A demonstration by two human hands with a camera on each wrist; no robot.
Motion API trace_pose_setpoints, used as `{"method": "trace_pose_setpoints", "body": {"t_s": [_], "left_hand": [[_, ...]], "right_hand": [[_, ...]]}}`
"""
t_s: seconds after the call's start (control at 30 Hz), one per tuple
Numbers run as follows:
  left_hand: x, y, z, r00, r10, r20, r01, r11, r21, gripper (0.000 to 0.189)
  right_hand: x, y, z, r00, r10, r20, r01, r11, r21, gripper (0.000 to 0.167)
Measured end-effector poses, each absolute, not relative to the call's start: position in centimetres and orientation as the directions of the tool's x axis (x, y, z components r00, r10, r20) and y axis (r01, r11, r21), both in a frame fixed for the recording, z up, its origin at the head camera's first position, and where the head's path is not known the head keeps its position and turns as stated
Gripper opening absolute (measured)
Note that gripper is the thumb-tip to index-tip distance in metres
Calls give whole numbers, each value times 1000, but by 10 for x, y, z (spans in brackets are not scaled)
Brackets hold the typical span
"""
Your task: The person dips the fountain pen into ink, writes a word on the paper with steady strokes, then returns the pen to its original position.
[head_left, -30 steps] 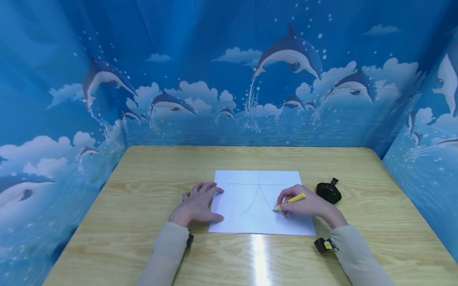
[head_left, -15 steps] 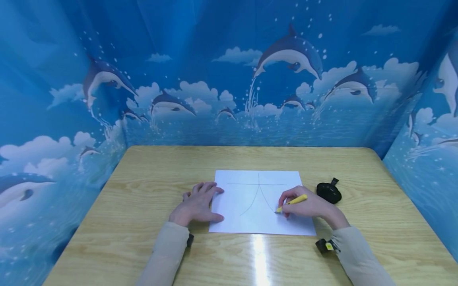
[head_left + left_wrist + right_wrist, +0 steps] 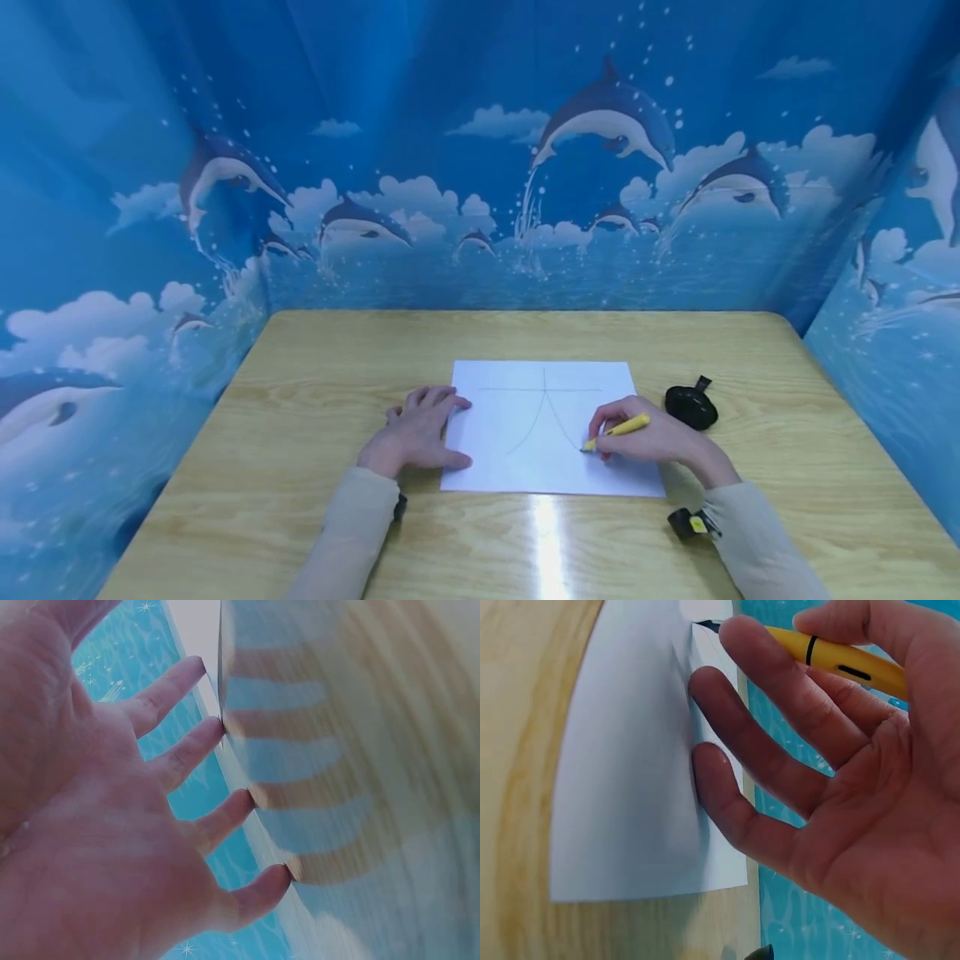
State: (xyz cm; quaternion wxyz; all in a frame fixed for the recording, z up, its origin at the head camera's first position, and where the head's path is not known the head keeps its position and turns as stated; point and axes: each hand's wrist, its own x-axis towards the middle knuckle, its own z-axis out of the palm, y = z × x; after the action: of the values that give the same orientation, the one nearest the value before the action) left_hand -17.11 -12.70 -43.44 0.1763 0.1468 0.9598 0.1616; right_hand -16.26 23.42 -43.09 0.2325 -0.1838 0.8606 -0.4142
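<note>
A white sheet of paper [image 3: 495, 467] lies on the table, bearing a horizontal line, a short vertical line and two curves that spread downward. My right hand [image 3: 648, 433] pinches a yellow fountain pen [image 3: 628, 425], its nib touching the paper at the lower end of the right-hand curve. In the right wrist view the pen [image 3: 866, 666] sits between thumb and index finger, while other fingertips rest on the sheet. My left hand [image 3: 416, 433] is spread at the sheet's left edge, thumb on the paper. The left wrist view shows several straight fingers [image 3: 187, 754] touching the wooden surface.
A black rounded object with a short tab [image 3: 692, 407] lies on the wooden table [image 3: 337, 358], right of the paper. Blue dolphin-print curtains [image 3: 450, 167] enclose the table's back and sides. Dark wrist devices [image 3: 686, 523] sit at both cuffs.
My right hand and the pen have moved slightly down and to the right, and the right curve has grown longer. The left hand stays in place; the head view has shifted slightly.
</note>
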Motion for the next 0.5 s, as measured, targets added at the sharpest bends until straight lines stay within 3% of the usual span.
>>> {"method": "trace_pose_setpoints", "body": {"t_s": [0.13,0.3,0.5], "left_hand": [[-172,-127,-436,-899,330,-288,216,906,364,77],[-171,-127,-438,-901,330,-283,220,907,359,77],[-172,-127,-437,-897,337,-285,231,909,347,78]], "right_hand": [[-160,238,-422,-860,-474,-189,-146,584,-798,12],[-157,248,-410,-933,-345,-107,-119,575,-810,19],[-153,265,-406,-975,-221,2,-124,540,-832,26]]}}
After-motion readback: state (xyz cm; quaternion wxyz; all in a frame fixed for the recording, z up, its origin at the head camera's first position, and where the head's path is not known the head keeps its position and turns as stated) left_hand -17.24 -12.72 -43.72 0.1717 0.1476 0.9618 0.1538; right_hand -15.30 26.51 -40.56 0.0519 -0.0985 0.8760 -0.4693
